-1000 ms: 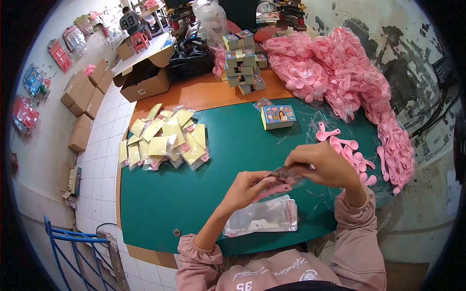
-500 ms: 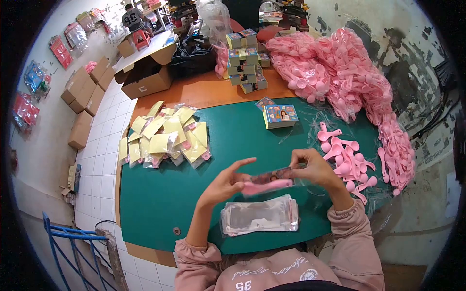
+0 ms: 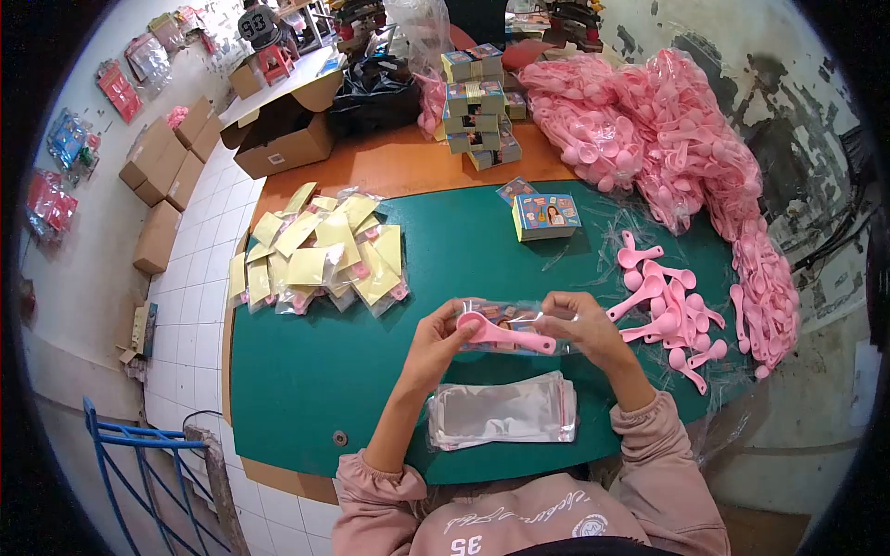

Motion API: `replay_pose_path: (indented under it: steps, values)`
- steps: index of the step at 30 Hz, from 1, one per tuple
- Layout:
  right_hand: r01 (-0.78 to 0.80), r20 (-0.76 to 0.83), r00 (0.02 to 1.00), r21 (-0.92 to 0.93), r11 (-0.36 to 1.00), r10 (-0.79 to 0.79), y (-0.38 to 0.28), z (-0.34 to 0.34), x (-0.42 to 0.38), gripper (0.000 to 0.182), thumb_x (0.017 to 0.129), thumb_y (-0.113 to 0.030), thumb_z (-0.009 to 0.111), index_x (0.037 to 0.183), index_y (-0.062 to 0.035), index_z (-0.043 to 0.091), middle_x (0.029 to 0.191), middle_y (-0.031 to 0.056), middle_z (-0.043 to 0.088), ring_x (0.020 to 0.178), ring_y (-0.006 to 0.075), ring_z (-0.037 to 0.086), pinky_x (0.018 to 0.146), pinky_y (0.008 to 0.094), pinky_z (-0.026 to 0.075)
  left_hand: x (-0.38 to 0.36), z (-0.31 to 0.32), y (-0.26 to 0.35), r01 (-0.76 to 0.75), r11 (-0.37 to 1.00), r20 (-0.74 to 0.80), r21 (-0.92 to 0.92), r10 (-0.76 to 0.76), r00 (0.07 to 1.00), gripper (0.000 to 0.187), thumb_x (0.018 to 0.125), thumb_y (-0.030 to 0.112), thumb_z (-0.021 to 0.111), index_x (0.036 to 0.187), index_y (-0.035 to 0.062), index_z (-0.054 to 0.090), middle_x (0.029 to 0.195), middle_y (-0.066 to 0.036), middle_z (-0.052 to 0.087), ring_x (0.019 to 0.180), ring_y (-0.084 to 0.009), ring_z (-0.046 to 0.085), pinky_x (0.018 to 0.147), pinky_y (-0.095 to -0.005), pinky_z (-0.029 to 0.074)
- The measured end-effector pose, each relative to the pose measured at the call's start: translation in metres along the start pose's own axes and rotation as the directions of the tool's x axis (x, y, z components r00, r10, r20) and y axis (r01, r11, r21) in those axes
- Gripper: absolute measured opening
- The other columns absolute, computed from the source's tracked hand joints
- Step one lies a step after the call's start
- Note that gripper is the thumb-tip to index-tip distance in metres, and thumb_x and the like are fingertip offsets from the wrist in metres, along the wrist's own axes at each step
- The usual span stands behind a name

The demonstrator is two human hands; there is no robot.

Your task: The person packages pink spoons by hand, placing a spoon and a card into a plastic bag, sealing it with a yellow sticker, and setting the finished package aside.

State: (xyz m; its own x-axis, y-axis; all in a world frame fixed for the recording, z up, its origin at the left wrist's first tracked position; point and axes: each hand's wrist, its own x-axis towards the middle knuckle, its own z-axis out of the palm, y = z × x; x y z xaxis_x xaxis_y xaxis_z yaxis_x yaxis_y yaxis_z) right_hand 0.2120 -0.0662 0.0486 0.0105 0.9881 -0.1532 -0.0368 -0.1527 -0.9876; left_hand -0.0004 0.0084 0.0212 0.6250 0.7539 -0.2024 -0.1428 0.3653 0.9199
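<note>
Between my hands is a clear plastic bag with a printed card and a pink spoon laid lengthwise across it. My left hand pinches the bag's left end, with the thumb on the spoon's bowl. At the other end, my right hand has its fingers closed on the clear plastic near the spoon's handle. Just below, on the green mat, lies a stack of flat clear bags. Loose pink spoons are heaped to the right of my right hand.
At the left lies a pile of filled bags with yellow card backs. A stack of printed cards sits ahead, with bundled card stacks behind. Big bags of pink spoons line the right. A person sits far back.
The bag has turned so that the spoon and card face up, and it has risen slightly. My left fingers have closed in on its left end. The view has shifted a little.
</note>
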Motion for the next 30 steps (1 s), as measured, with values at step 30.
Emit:
replay_pose_path:
  steps: [30]
  values:
    - [0.346, 0.223, 0.937, -0.679, 0.647, -0.267, 0.023, 0.047, 0.001, 0.019, 0.070, -0.009, 0.061, 0.080, -0.0025, 0.047, 0.084, 0.0141, 0.048, 0.081, 0.0324, 0.050, 0.067, 0.0395, 0.042, -0.019, 0.016, -0.020, 0.083, 0.953, 0.085, 0.293, -0.112, 0.990, 0.052, 0.092, 0.013, 0.035, 0.138, 0.0134, 0.011, 0.089, -0.016, 0.059, 0.081, -0.0210, 0.061, 0.076, -0.0333, 0.051]
